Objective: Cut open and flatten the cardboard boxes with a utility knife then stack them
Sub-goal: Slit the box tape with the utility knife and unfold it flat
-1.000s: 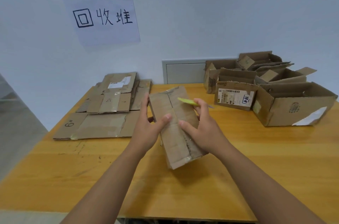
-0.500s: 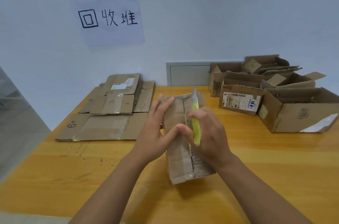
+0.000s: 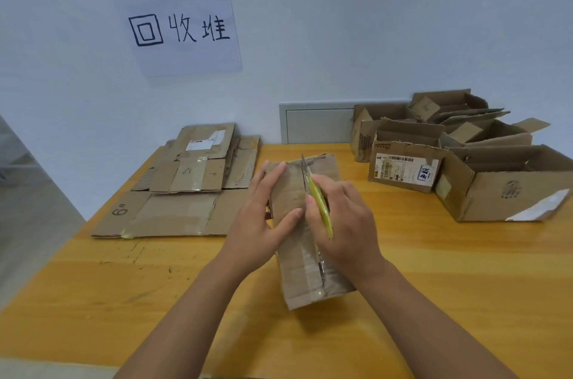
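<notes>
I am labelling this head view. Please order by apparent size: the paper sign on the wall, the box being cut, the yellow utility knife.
1. Paper sign and box being cut: look alike; the box is nearer, so unsure.
2. Yellow utility knife: clearly smallest.

- Cardboard box (image 3: 305,242) under both hands: matt brown, glossy tape along its seam.
- Utility knife (image 3: 319,208) in the right hand: yellow-green plastic, metal blade.
- Table (image 3: 434,285): smooth, lightly scuffed wood.
</notes>
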A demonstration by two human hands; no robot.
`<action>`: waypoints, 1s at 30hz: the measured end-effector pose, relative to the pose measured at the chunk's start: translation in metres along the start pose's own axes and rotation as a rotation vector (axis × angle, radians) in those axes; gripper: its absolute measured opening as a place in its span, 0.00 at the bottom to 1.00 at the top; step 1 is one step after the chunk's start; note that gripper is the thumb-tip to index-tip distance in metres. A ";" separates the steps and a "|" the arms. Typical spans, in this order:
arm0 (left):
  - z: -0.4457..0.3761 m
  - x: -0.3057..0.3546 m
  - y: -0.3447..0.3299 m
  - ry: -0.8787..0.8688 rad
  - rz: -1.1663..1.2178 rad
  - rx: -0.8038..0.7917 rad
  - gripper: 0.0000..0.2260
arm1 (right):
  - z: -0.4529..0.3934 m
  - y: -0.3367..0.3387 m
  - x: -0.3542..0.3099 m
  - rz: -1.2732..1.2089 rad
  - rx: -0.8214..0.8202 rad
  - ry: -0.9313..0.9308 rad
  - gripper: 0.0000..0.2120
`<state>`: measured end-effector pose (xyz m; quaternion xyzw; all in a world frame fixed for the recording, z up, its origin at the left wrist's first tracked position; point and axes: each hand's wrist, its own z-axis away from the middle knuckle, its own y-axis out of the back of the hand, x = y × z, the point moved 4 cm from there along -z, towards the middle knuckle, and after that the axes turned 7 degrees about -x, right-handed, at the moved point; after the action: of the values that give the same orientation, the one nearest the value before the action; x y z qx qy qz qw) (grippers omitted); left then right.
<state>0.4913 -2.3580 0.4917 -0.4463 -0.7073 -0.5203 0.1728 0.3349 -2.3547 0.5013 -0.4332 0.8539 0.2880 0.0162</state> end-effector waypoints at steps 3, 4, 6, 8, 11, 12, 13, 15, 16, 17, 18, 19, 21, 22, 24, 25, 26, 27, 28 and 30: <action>0.001 -0.001 0.000 0.009 0.020 -0.001 0.32 | -0.002 -0.001 -0.001 0.018 -0.026 -0.012 0.15; 0.001 -0.001 0.000 0.011 0.021 0.000 0.32 | -0.003 -0.001 -0.002 0.023 -0.027 -0.017 0.15; 0.001 0.000 0.000 0.005 0.018 0.002 0.33 | -0.004 -0.001 -0.003 0.031 -0.026 -0.020 0.15; 0.002 0.002 0.000 -0.012 0.017 0.004 0.33 | -0.004 0.000 -0.004 0.041 -0.022 -0.013 0.15; 0.004 0.002 0.001 -0.034 0.017 0.007 0.33 | -0.001 0.000 -0.005 0.062 -0.015 0.019 0.14; 0.005 0.001 0.000 -0.032 0.028 0.002 0.33 | -0.001 -0.001 -0.004 0.064 -0.013 0.028 0.14; 0.006 -0.001 0.000 -0.023 0.045 -0.005 0.34 | 0.000 -0.001 -0.004 0.063 -0.011 0.035 0.14; 0.010 -0.005 -0.002 -0.002 0.090 -0.028 0.37 | 0.002 -0.003 -0.003 0.062 -0.010 0.040 0.13; 0.012 -0.006 -0.004 0.002 0.112 -0.041 0.39 | 0.002 -0.003 -0.003 0.059 -0.011 0.040 0.13; 0.015 -0.006 -0.005 0.004 0.132 -0.047 0.42 | 0.003 -0.004 -0.002 0.057 -0.014 0.038 0.13; 0.017 -0.006 -0.006 0.010 0.145 -0.043 0.43 | 0.003 -0.005 -0.002 0.056 -0.019 0.034 0.13; 0.018 -0.006 -0.006 0.023 0.150 -0.027 0.44 | 0.003 -0.005 -0.002 0.058 -0.025 0.029 0.13; 0.024 -0.007 -0.008 0.046 0.109 0.018 0.44 | 0.002 -0.006 -0.001 0.068 -0.034 0.017 0.13; 0.028 -0.006 -0.010 0.045 0.067 0.033 0.43 | 0.001 -0.006 0.000 0.076 -0.038 0.009 0.14; 0.040 -0.004 -0.018 0.040 -0.021 0.039 0.40 | -0.001 -0.006 0.003 0.082 -0.051 -0.009 0.14; 0.047 -0.004 -0.023 0.052 -0.047 0.039 0.38 | -0.003 -0.007 0.005 0.079 -0.061 -0.020 0.14; 0.052 -0.004 -0.027 0.072 -0.053 0.041 0.36 | -0.005 -0.007 0.007 0.076 -0.069 -0.031 0.14; 0.056 -0.005 -0.031 0.097 -0.042 0.048 0.34 | -0.007 -0.008 0.008 0.077 -0.078 -0.041 0.14; 0.058 -0.007 -0.033 0.124 -0.022 0.057 0.32 | -0.009 -0.009 0.009 0.079 -0.090 -0.048 0.14; 0.056 -0.013 -0.034 0.155 0.013 0.087 0.31 | -0.012 -0.013 0.008 0.076 -0.134 -0.064 0.14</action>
<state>0.4834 -2.3159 0.4405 -0.4011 -0.7109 -0.5210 0.2496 0.3425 -2.3728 0.5032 -0.3913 0.8475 0.3586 0.0033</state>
